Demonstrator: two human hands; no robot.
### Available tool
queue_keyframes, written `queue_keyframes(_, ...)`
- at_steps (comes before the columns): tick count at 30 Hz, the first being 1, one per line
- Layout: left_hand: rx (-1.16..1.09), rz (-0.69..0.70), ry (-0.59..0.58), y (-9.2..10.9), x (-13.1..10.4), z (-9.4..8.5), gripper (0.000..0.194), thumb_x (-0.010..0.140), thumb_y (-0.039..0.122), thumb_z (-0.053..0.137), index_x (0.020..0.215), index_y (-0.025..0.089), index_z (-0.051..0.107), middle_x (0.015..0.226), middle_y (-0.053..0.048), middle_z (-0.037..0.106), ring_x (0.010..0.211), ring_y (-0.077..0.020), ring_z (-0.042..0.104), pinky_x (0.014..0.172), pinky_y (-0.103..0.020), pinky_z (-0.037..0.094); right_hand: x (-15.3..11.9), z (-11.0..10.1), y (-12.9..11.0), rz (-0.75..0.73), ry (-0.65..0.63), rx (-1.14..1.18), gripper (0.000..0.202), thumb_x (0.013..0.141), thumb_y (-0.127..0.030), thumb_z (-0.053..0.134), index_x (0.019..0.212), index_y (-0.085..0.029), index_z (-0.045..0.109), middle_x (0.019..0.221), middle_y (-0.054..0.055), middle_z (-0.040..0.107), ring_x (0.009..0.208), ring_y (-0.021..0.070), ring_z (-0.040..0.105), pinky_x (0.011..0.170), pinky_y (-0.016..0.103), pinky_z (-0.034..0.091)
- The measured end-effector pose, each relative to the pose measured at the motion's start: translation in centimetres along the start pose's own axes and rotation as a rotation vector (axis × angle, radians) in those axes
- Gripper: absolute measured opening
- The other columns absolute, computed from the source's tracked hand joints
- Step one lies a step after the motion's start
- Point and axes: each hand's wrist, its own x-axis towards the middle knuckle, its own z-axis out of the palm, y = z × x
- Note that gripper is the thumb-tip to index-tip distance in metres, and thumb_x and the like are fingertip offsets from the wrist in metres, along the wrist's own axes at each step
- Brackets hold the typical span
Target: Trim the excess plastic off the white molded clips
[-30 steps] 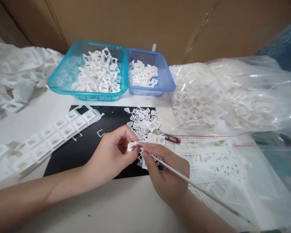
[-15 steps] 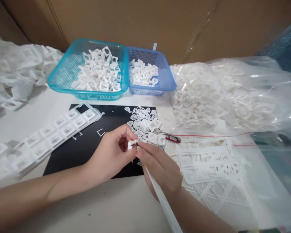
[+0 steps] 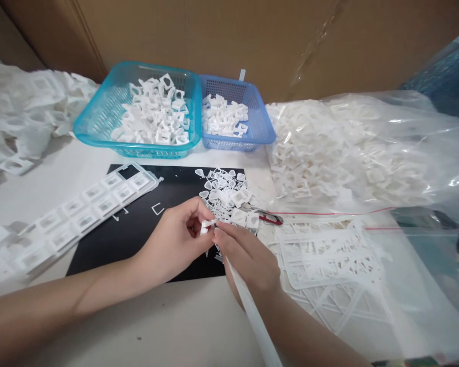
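Over the front of a black mat (image 3: 110, 257), my left hand (image 3: 176, 234) pinches a small white plastic part (image 3: 205, 226) between thumb and fingers. My right hand (image 3: 248, 255) is closed against its right side, fingertips touching the part; a long pale strip (image 3: 252, 316) runs from under that hand toward the lower edge of the view. Whatever lies between the right fingertips is too small to make out. Just behind the hands is a heap of thin white scraps (image 3: 218, 188), with square white pieces (image 3: 245, 218) and a red-handled cutter (image 3: 271, 218) beside it.
A teal basket (image 3: 137, 145) and a blue basket (image 3: 262, 137) hold white parts at the back. A tray-like white frame (image 3: 87, 221) lies left. Clear bags of white parts (image 3: 321, 148) stand right, above white lattice frames (image 3: 329, 255). More white parts (image 3: 30, 117) are piled far left.
The view has shifted very slightly. Both hands remain together around the small part, with only a tiny movement of the fingers.
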Motion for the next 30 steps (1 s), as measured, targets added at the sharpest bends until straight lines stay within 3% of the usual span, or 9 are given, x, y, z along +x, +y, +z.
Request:
queue_keyframes(9, 0.06, 0.004, 0.012, 0.0, 0.0, 0.0, 0.013, 0.075, 0.013, 0.06, 0.081, 0.02, 0.051, 0.071, 0.004, 0.055, 0.056, -0.009, 0.044, 0.051, -0.022, 0.036, 0.6, -0.1, -0.3, 0.002, 0.015, -0.002, 0.028, 0.084, 0.0, 0.052, 0.107, -0.013, 0.063, 0.098, 0.016, 0.072, 0.092, 0.0227, 0.071, 0.079, 0.034, 0.062)
queue_keyframes(14, 0.082, 0.014, 0.015, -0.2, 0.0, 0.1, 0.011, 0.077, 0.016, 0.06, 0.082, 0.021, 0.051, 0.069, 0.004, 0.054, 0.057, -0.0105, 0.046, 0.052, -0.023, 0.037, 1.7, -0.9, -1.1, 0.229, -0.022, 0.115, 0.021, 0.087, -0.008, 0.053, 0.098, -0.021, 0.064, 0.092, 0.006, 0.075, 0.089, 0.0197, 0.073, 0.079, 0.032, 0.062)
queue_keyframes(20, 0.105, 0.034, 0.005, -0.3, -0.1, 0.2, 0.01, 0.078, 0.016, 0.059, 0.082, 0.02, 0.051, 0.072, 0.002, 0.06, 0.059, -0.0116, 0.05, 0.052, -0.023, 0.038, 1.9, -1.2, -1.7, 0.397, -0.111, 0.188, 0.011, 0.091, -0.015, 0.05, 0.092, -0.021, 0.059, 0.097, 0.009, 0.075, 0.088, 0.0204, 0.074, 0.068, 0.027, 0.061)
queue_keyframes(25, 0.179, 0.055, 0.005, -0.3, -0.1, 0.3, 0.01, 0.077, 0.014, 0.057, 0.081, 0.021, 0.05, 0.066, 0.004, 0.057, 0.054, -0.0104, 0.046, 0.05, -0.022, 0.036, 1.2, -0.6, -1.2, 0.243, -0.093, 0.06, 0.016, 0.091, -0.01, 0.047, 0.096, -0.019, 0.059, 0.086, 0.008, 0.074, 0.079, 0.0191, 0.073, 0.069, 0.028, 0.061)
queue_keyframes(30, 0.213, 0.079, 0.017, -0.1, -0.2, 0.2, 0.011, 0.077, 0.014, 0.059, 0.082, 0.021, 0.051, 0.064, 0.005, 0.054, 0.053, -0.0095, 0.044, 0.049, -0.022, 0.035, 0.4, 0.2, -0.6, 0.082, -0.05, 0.006, 0.026, 0.089, -0.006, 0.043, 0.108, -0.014, 0.057, 0.099, 0.014, 0.072, 0.091, 0.0225, 0.071, 0.082, 0.035, 0.06)
